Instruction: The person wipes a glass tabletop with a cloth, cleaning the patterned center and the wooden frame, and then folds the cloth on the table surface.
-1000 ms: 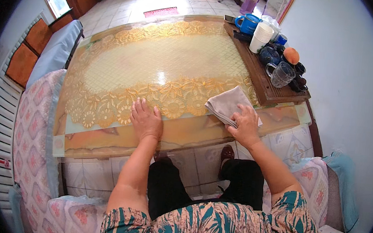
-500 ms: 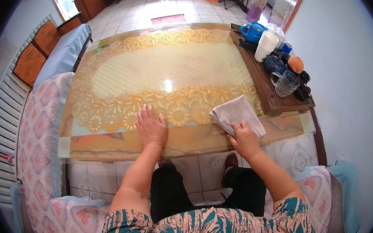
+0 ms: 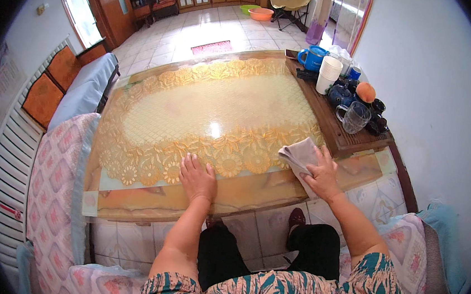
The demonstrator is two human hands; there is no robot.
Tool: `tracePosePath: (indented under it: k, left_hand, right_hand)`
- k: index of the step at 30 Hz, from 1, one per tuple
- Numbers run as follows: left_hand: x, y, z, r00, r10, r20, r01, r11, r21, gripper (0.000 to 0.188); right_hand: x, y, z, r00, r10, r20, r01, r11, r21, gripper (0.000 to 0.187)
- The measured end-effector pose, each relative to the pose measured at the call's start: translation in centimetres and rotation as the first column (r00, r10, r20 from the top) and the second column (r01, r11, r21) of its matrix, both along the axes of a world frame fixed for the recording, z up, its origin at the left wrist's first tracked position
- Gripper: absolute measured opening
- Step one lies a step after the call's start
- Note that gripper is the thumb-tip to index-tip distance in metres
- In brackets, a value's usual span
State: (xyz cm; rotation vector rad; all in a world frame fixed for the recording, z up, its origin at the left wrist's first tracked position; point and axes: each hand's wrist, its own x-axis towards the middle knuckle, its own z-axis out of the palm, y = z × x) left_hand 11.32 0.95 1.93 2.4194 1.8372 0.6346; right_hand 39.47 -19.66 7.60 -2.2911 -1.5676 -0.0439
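My left hand [image 3: 197, 182] lies flat on the table near its front edge, fingers stretched out over the gold flower border of the patterned table cover [image 3: 194, 110]. At the right front of the table [image 3: 146, 202], my right hand [image 3: 324, 176] grips a folded pinkish-beige cloth [image 3: 299, 152]. The fingers lie over the cloth's right side, and the thumb points left across it. The cloth looks bent and narrow, its lower end reaching the table's front edge. Whether all of it touches the tabletop, I cannot tell.
A brown wooden tea tray [image 3: 341, 142] at the right bears a glass mug [image 3: 355, 118], stacked paper cups [image 3: 329, 75], a blue mug [image 3: 314, 58], a dark teapot [image 3: 339, 95] and an orange round object [image 3: 366, 92]. A quilted seat [image 3: 55, 187] borders the left side.
The view has tilted up, showing more of the far room. My right hand has shifted over the cloth, which now looks narrower and bent. My left hand stays flat on the table.
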Motion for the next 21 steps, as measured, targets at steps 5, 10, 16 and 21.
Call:
tracePosePath:
  k: [5,10,16,21]
  left_hand:
    - [0.4,-0.2,0.4,1.0,0.008,-0.01,-0.008,1.0,0.002,0.055]
    - [0.5,-0.1,-0.1,0.999,0.007,-0.045,-0.007,1.0,0.011,0.054]
    - [-0.2,-0.1,0.3,0.999,0.014,-0.037,-0.015,0.999,-0.033,0.055]
    - [-0.1,-0.3,0.3,0.999,0.014,-0.047,-0.016,0.999,-0.035,0.054]
  right_hand:
    - [2.2,-0.9,-2.4,0.969,-0.114,-0.217,0.132,0.989,0.072,0.034]
    - [-0.9,-0.2,-3.2,0.973,-0.18,-0.146,0.193,0.978,0.079,0.04]
    - [-10.4,0.7,-1.6,0.969,0.008,0.246,-0.015,1.0,0.026,0.046]
    - [-1.8,3.3,-3.0,0.893,-0.2,0.404,0.19,0.98,0.065,0.05]
